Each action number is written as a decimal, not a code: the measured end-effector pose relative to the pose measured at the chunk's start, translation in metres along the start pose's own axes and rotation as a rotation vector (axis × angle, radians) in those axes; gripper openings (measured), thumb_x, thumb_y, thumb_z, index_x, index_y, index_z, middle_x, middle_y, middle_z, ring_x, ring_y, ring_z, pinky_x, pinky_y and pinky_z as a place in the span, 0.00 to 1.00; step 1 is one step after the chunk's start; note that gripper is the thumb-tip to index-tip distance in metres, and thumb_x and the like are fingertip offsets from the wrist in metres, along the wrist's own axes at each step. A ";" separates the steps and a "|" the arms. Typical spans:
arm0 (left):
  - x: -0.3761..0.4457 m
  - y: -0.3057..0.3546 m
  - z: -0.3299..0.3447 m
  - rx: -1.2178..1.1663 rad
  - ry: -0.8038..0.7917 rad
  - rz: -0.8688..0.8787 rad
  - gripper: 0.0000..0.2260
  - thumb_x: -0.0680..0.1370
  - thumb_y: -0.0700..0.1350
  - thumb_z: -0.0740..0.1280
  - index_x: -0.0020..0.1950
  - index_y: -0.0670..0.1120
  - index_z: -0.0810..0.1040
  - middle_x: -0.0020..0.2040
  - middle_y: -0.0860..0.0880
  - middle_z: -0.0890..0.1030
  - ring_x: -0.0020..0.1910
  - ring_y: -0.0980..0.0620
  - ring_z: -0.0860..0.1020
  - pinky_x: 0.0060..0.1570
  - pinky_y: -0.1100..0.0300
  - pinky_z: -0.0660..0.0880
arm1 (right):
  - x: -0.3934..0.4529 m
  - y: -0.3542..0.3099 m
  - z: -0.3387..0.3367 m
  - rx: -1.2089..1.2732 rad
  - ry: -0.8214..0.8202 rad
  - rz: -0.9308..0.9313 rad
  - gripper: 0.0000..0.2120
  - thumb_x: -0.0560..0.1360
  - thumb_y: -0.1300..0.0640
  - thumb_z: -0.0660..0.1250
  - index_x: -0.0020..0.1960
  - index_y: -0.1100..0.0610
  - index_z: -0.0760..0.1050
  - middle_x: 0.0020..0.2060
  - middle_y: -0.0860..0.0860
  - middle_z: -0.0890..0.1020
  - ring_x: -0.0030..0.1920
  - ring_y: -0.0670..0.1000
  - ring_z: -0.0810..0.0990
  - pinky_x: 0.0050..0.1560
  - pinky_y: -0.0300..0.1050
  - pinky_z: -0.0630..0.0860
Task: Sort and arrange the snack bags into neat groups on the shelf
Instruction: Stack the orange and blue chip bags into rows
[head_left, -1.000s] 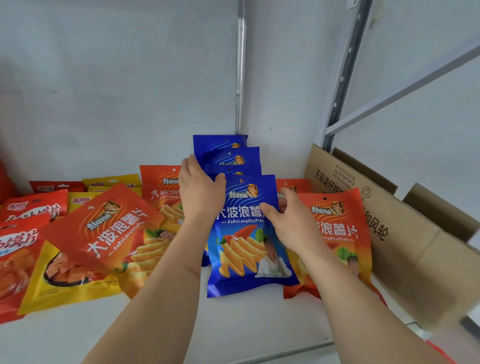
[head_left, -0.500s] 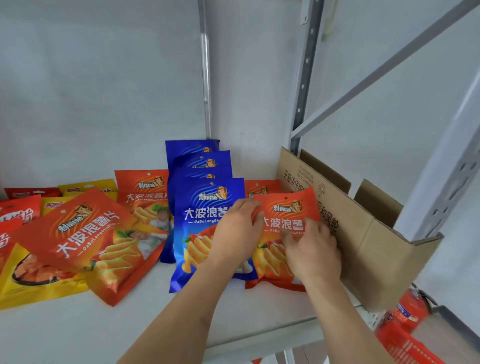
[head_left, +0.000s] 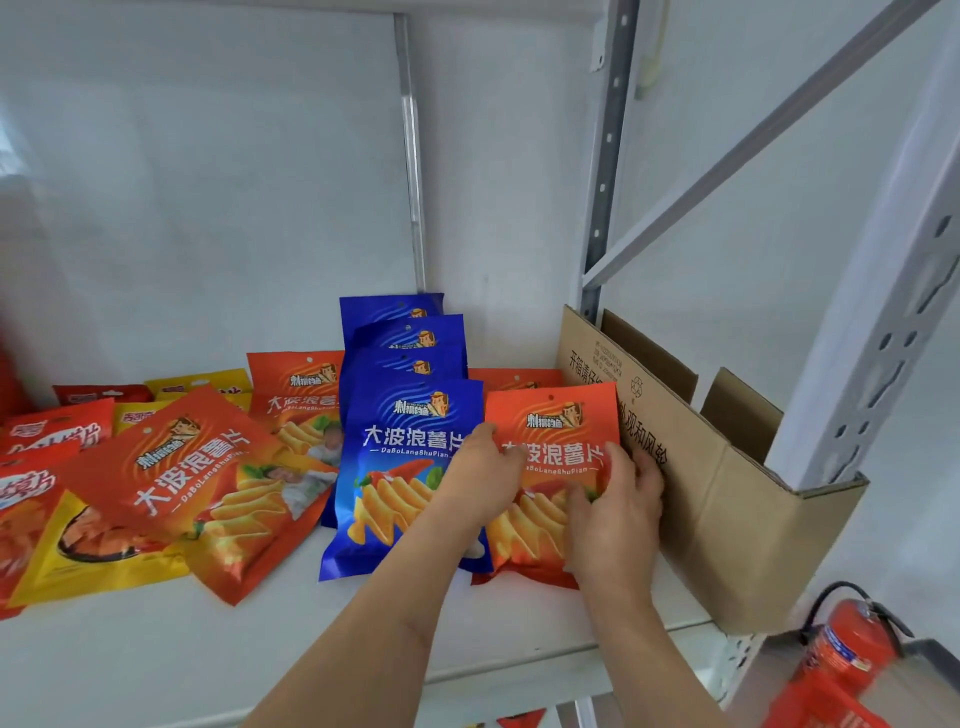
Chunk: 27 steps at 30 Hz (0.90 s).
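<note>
Several blue chip bags (head_left: 400, 447) lie in an overlapping row running back to the wall on the white shelf (head_left: 156, 654). Right of them lies an orange chip bag (head_left: 550, 415), with another orange bag (head_left: 511, 376) partly hidden behind it. My left hand (head_left: 480, 475) grips the front orange bag's left edge, over the seam with the blue bag. My right hand (head_left: 615, 512) holds its right side, fingers curled on the edge by the carton. A loose orange bag (head_left: 192, 483) lies tilted at the left, and one more orange bag (head_left: 296, 395) sits behind it.
An open cardboard carton (head_left: 727, 499) stands at the shelf's right end against the grey upright (head_left: 883, 332). Red and yellow snack bags (head_left: 57, 519) pile at the far left. A red fire extinguisher (head_left: 852, 639) stands below on the right.
Both hands left the blue stack and moved right onto the front orange bag, now squared beside the blue row. The view has swung right and closer.
</note>
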<state>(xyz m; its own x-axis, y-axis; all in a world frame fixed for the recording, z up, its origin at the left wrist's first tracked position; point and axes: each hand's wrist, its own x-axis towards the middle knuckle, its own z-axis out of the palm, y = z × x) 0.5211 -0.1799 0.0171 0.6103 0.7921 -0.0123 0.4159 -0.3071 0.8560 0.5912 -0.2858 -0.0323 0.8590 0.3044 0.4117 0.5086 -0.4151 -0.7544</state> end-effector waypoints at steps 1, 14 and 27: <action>0.002 0.001 0.001 -0.090 0.014 -0.037 0.23 0.84 0.50 0.62 0.77 0.45 0.63 0.64 0.48 0.77 0.50 0.54 0.78 0.41 0.64 0.76 | 0.000 0.001 0.001 0.036 0.022 -0.013 0.27 0.75 0.59 0.71 0.72 0.58 0.68 0.72 0.58 0.65 0.72 0.58 0.65 0.68 0.53 0.69; 0.018 0.000 -0.006 -0.790 -0.042 -0.148 0.12 0.79 0.41 0.71 0.61 0.41 0.78 0.51 0.41 0.87 0.50 0.40 0.86 0.55 0.39 0.81 | 0.011 -0.006 -0.021 0.507 0.121 0.117 0.15 0.82 0.54 0.61 0.67 0.55 0.73 0.58 0.47 0.79 0.61 0.49 0.78 0.60 0.46 0.75; 0.020 -0.038 -0.092 -1.088 0.216 -0.101 0.06 0.80 0.40 0.69 0.56 0.43 0.79 0.50 0.43 0.86 0.48 0.43 0.85 0.47 0.46 0.81 | 0.070 -0.023 0.000 -0.072 -0.414 0.057 0.15 0.83 0.52 0.52 0.60 0.58 0.72 0.58 0.59 0.78 0.57 0.61 0.77 0.58 0.51 0.73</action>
<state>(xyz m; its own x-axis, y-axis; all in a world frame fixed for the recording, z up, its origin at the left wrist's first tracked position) 0.4559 -0.1040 0.0318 0.4332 0.8948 -0.1081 -0.4203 0.3066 0.8540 0.6397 -0.2552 0.0143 0.7974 0.5916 0.1194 0.4765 -0.4957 -0.7261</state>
